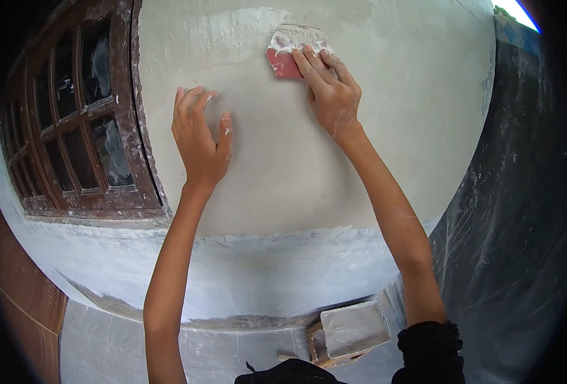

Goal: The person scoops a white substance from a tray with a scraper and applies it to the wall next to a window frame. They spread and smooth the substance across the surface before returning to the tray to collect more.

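Note:
My right hand (332, 86) grips a red plastering scraper (285, 64) and presses it flat to the upper part of the wall (283, 173). White plaster coats the scraper's upper edge and my fingers. To the left, my left hand (200, 131) is raised close to the wall with its fingers apart and nothing in it. Small dabs of plaster stick to its fingertips and thumb. Around the scraper the wall surface is pale grey-beige, with rougher white streaks toward the upper left.
A brown wooden window (82, 115) with plaster-smeared panes stands left of my left hand. Below, a tray of plaster (355, 328) rests on a wooden stand (317, 342) on the grey tiled floor (213, 352). Dark plastic sheeting (495, 256) hangs on the right.

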The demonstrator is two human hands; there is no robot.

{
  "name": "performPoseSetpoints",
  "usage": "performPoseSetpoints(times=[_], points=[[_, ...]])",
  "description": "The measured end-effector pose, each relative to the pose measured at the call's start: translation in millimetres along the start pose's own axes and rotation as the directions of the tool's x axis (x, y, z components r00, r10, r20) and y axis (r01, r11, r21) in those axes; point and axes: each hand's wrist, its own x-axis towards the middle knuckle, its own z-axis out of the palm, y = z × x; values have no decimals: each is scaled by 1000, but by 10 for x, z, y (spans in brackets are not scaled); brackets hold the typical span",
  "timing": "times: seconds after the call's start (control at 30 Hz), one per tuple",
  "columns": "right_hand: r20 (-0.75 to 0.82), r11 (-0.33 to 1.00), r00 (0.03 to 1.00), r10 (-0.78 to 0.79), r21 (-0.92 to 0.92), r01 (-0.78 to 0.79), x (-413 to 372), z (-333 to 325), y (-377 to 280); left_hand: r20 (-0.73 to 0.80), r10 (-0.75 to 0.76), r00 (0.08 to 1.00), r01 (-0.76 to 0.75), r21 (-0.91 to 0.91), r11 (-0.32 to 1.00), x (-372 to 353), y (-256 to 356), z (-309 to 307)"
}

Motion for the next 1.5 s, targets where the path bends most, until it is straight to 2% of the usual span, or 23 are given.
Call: performPoseSetpoints(times=[0.13,0.2,0.23,0.3,0.43,0.5,0.57,0.63,0.67,0.73,0.77,0.83,0.87,0.93,1.07,1.13,1.27,1.33,1.5], points=[[81,1000,997,-7,-13,8,-118,-66,-32,-6,-6,1000,6,24,1000,-95,-45,-42],[236,1000,971,27,3,-29,-111,-165,-55,-12,-20,1000,21,29,999,-123,-79,-56],[237,1000,971,26,1,-28,-112,-204,-70,-18,-34,999,35,36,999,-130,-85,-62],[344,999,938,41,-14,-38,-108,-303,-123,-29,-41,999,42,24,999,-139,-88,-58],[411,998,910,50,-48,-34,-290,-513,-315,-9,-52,999,52,-1,999,-121,-71,-88],[466,996,882,63,25,-85,-312,-698,-451,2,-51,999,51,1,999,-115,-40,-130],[454,993,887,86,36,-115,-158,-908,-494,4,-40,999,40,4,999,-61,-21,-163],[433,908,855,287,161,-387,32,-1067,-488,54,4,999,-6,33,999,-45,9,-207],[430,909,856,287,161,-385,121,-1088,-452,52,7,999,-8,33,999,-26,2,-205],[334,800,822,461,244,-548,291,-1061,-347,71,59,996,-62,30,998,14,-21,-186],[334,800,821,463,242,-550,382,-1046,-300,74,60,995,-62,29,998,42,-37,-168],[278,605,691,667,339,-720,519,-975,-196,45,58,997,-59,29,998,109,-76,-113],[280,604,690,668,337,-722,534,-894,-136,48,56,997,-57,29,998,149,-89,-78],[294,481,609,737,405,-777,518,-725,-35,22,86,996,-88,68,994,211,-111,-13],[310,470,611,728,422,-775,490,-450,-7,-37,130,991,-128,63,990,283,-145,135],[313,468,622,718,444,-764,516,-374,-40,-79,186,979,-181,69,981,266,-178,205],[300,468,638,709,477,-744,531,-215,-89,-109,205,973,-202,42,979,201,-243,302],[251,534,700,669,493,-687,542,-173,-91,-118,222,968,-219,39,975,175,-267,319],[221,566,664,714,376,-734,488,-212,46,-134,249,959,-246,37,969,171,-317,331]])
